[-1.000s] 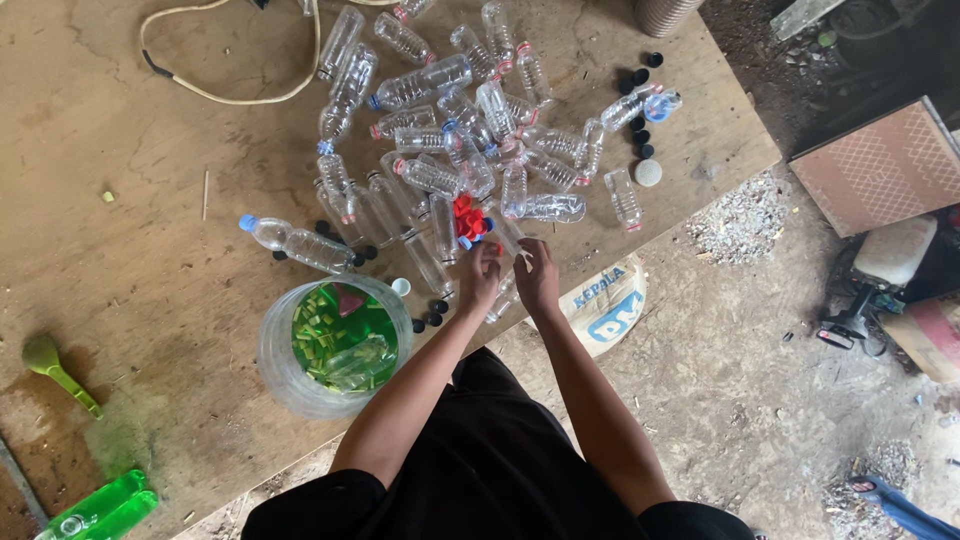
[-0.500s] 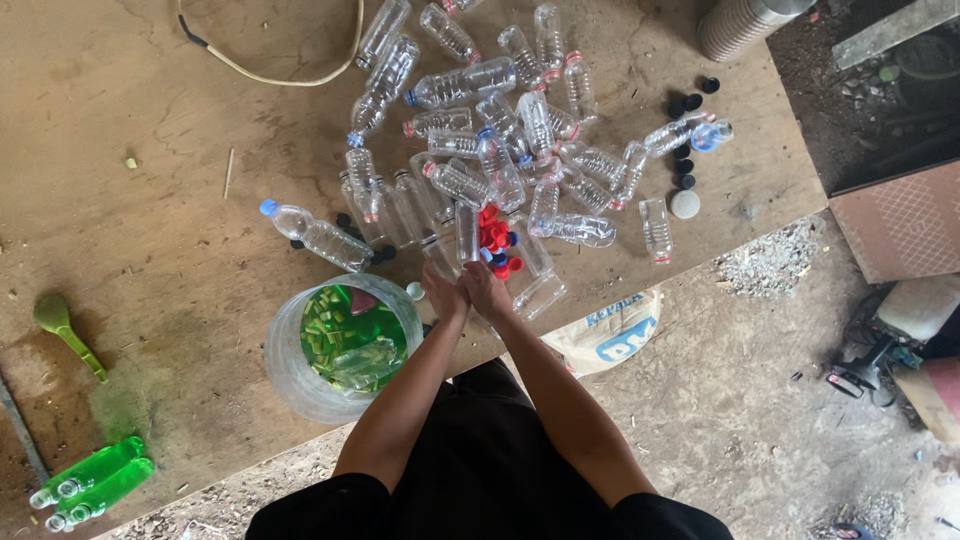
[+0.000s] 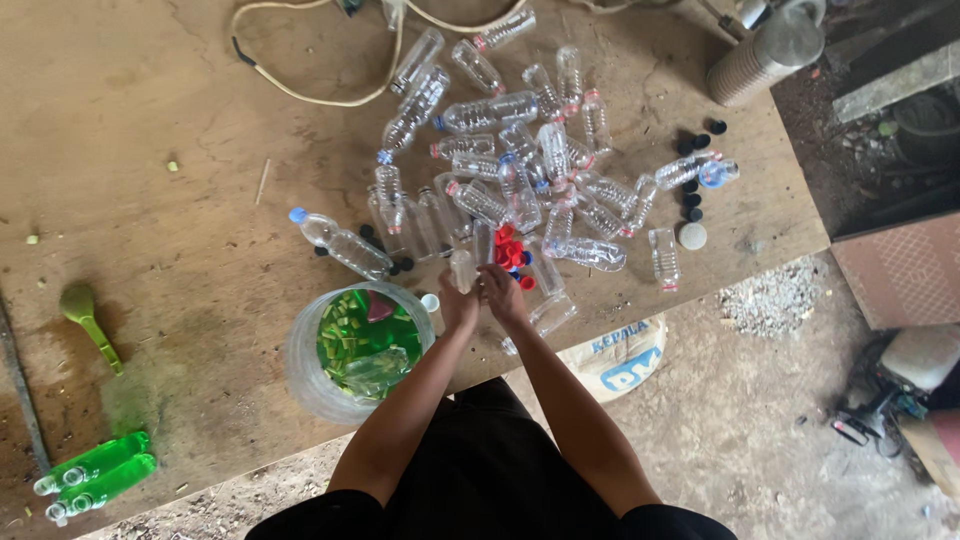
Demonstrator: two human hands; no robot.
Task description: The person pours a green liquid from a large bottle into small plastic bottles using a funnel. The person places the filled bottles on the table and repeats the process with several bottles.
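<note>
A worn plywood tabletop fills most of the view, its near edge running diagonally above a dusty concrete floor where a printed sack lies half under the edge. A pale cable loops along the far edge, and a green scoop lies near the left edge. Close to the near edge stands a clear round tub holding green liquid with small floating pieces. Two bottles filled with green liquid lie at the near left corner. A heap of empty clear bottles sprawls across the middle, lying at all angles, with black caps towards the right edge and red caps just ahead of the hands. The left hand is closed around a small clear bottle, which stands roughly upright with its long axis pointing away from the person. The right hand presses against it; whether its fingers close on the bottle I cannot tell.
</note>
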